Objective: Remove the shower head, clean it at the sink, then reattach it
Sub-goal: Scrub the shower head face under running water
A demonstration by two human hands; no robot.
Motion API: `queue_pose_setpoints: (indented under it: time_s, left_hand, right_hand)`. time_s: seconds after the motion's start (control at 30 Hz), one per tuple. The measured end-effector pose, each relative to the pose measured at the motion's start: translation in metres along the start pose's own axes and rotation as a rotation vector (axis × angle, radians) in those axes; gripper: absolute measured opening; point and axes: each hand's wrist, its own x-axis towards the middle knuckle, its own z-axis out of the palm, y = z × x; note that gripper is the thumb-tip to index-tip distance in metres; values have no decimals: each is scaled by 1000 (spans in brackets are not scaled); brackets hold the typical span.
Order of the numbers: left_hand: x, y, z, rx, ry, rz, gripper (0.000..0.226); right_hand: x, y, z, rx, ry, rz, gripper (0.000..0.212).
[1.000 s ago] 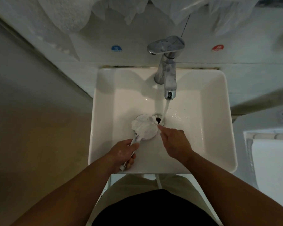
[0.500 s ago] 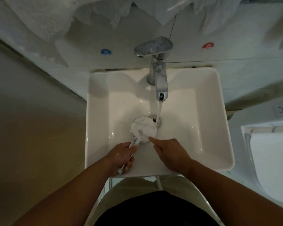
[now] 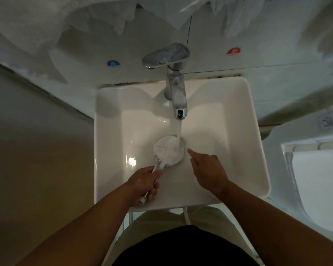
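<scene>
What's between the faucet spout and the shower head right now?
Only a stream of running water, falling from the faucet spout to the far edge of the shower head. The left hand grips its handle. Head view shows it.

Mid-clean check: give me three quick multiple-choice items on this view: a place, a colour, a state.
1. The shower head lies: A) in the sink under the faucet B) on the floor C) on a wall bracket
2. The wall sticker on the person's left is: A) red B) blue C) green
3. The left hand: A) hangs free B) turns the faucet C) grips the shower head's handle
Key: 1A, the stream lands on its face; 2B, it shows blue; 3C, fingers curl round the handle.
</scene>
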Motion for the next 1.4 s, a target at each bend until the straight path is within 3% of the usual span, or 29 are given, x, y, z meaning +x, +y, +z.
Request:
queue_pose_setpoints:
  time_s: [0.13,0.3,0.5,0.63,0.8,0.93,1.07,1.23,1.33,1.4]
  left_hand:
    - [0,0,2,-17,-2,-6,24]
    - [-1,1,3,-10,4,-1,25]
    - [-1,2,3,-6,4,3,23]
    - [1,7,8,-7,-4,5,22]
    - [4,11,10,-25,-14,-14,20]
    - [5,11,10,-16,-19,-7,21]
    - [6,10,9,-15,-19,-4,24]
    - [5,10,10,-22,-11,-18,19]
    - [5,11,10,-28,-13,-24,20]
    - [5,11,11,-28,-15,-24,19]
  right_hand:
    - [-20,-18,6,-8,-143,-117,42]
    - [14,2,-1,-22,16,19,42]
    - [-7,-5,6,1,-57,-51,41]
    - [11,1,2,37,8,7,41]
    - [-6,-10,5,1,-98,-71,42]
    - [13,5,-3,-9,32,61,42]
    - [-4,-16,10,-5,-93,-100,42]
    - [21,1,-4,-57,21,49,42]
    - [5,-14,6,-10,-99,-80,43]
    - [10,-6,4,-17,-69,-77,42]
